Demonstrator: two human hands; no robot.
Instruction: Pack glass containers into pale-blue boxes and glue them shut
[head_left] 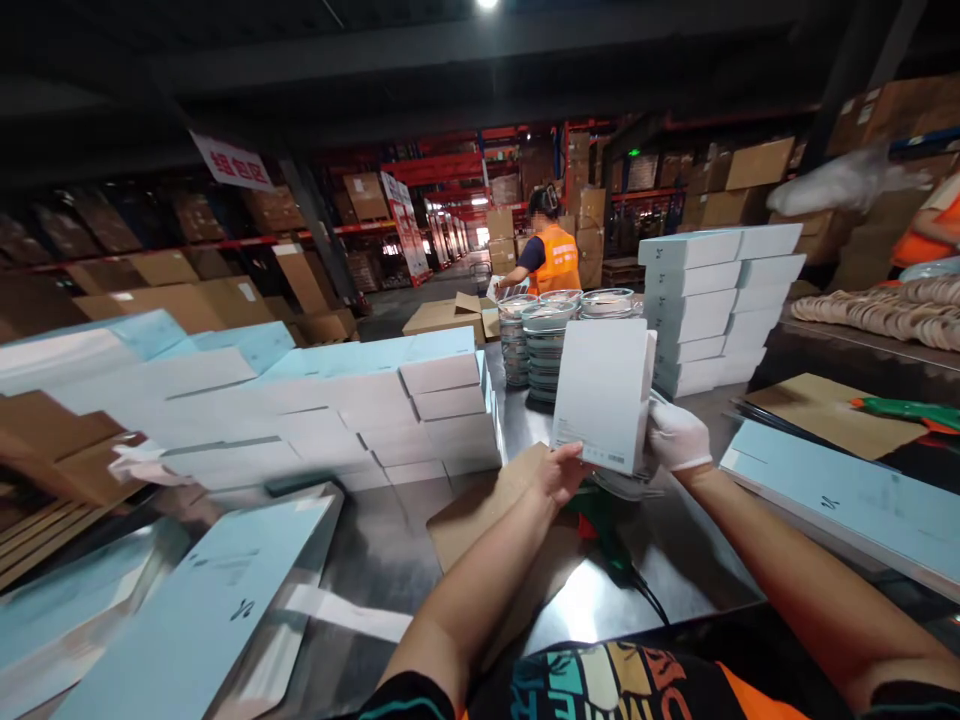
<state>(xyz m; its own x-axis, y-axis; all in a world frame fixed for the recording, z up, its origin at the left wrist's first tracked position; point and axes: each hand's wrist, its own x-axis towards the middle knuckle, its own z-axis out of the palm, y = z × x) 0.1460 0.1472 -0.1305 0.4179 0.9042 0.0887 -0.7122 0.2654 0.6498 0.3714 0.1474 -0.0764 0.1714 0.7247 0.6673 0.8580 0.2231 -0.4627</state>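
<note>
A white carton (pixel 602 395) with small print and a barcode is held upright in front of me, over the metal table (pixel 375 545). My bare left hand (pixel 561 474) grips its lower left corner, the thumb lying on the printed face. White-gloved, my right hand (pixel 677 432) holds the carton's right side; its fingers are partly hidden behind it. Below the carton lies a green glue gun (pixel 611 540) with a cable. Just behind stand stacks of clear round containers (pixel 546 345).
White cartons (pixel 450 430) with blue tops form a long stack at left, and another carton stack (pixel 697 310) stands at right. Flat blue sheets (pixel 202 600) lie at front left, more blue cardboard (pixel 847 490) at right. A second green glue gun (pixel 907 410) rests there. A co-worker (pixel 559 255) stands beyond.
</note>
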